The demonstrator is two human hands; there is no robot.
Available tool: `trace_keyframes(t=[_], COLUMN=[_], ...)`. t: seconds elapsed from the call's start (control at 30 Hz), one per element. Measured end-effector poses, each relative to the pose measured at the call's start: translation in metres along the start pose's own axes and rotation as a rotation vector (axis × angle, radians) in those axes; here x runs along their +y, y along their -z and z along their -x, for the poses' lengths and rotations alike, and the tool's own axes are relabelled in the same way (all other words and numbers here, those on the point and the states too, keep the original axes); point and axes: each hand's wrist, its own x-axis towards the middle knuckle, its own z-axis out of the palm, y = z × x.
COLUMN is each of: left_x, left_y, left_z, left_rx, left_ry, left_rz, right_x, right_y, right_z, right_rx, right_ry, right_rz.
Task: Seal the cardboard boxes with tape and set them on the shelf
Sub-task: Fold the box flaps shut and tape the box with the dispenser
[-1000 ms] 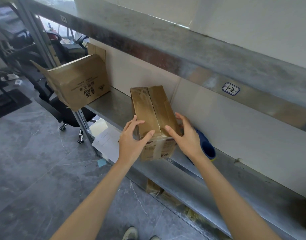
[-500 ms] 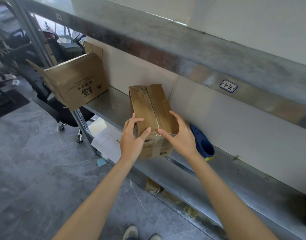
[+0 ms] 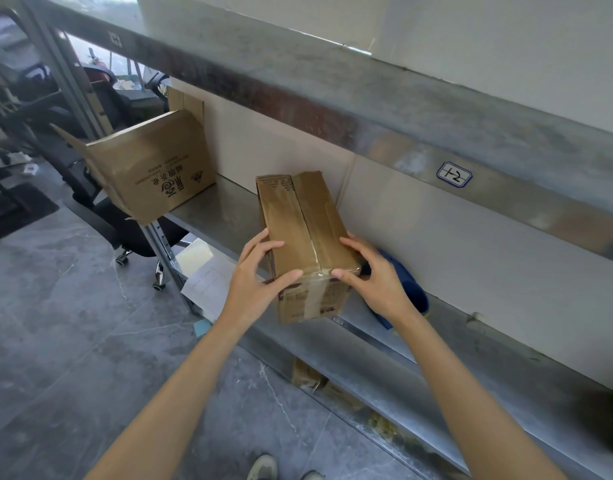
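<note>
A small taped cardboard box (image 3: 305, 230) lies on the grey metal shelf (image 3: 225, 216), its near end jutting past the shelf's front edge. Clear tape runs along its top seam and down its front face. My left hand (image 3: 255, 275) grips the box's near left corner, thumb on top. My right hand (image 3: 371, 275) grips the near right corner, thumb along the top edge. A larger open cardboard box (image 3: 152, 168) with printed characters sits at the shelf's left end, one flap sticking out to the left.
A blue object (image 3: 407, 285) lies on the shelf behind my right hand. An upper shelf beam (image 3: 333, 98) overhangs. Paper sheets (image 3: 208, 278) and a box (image 3: 308, 375) lie on a lower level. An office chair (image 3: 125, 230) stands left of the upright.
Both hands have slid nearer along the box toward its near corners. The box looks slightly nearer the front edge of the shelf.
</note>
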Motion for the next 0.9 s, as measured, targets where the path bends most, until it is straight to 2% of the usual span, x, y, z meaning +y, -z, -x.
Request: trace_keyframes(t=[0.13,0.3,0.43,0.53,0.7,0.83,0.9], left_x=[0.002,0.006,0.009,0.007,-0.003,-0.003,-0.002], left_y=[-0.005,-0.022,-0.030,-0.030,-0.024,-0.027,-0.030], left_z=[0.001,0.002,0.005,0.005,0.007,0.004,0.002], left_rx=[-0.009,0.083,0.116,0.122,0.027,-0.049,-0.032], left_ry=[0.006,0.041,0.055,0.059,-0.072,-0.164,-0.211], left_rz=[-0.032,-0.174,-0.189,-0.183,-0.118,-0.222,-0.299], right_x=[0.001,0.004,-0.002,-0.004,0.010,0.018,0.019], right_y=[0.000,-0.016,-0.021,-0.015,0.010,0.027,0.033], right_z=[-0.001,0.001,0.001,0.000,-0.001,-0.013,-0.018], right_rx=[-0.012,0.024,0.102,0.082,-0.035,-0.003,0.025], right_ry=[0.003,-0.045,-0.064,-0.056,-0.050,-0.065,-0.074], right_rz=[0.016,-0.011,-0.023,-0.029,-0.110,-0.114,-0.124])
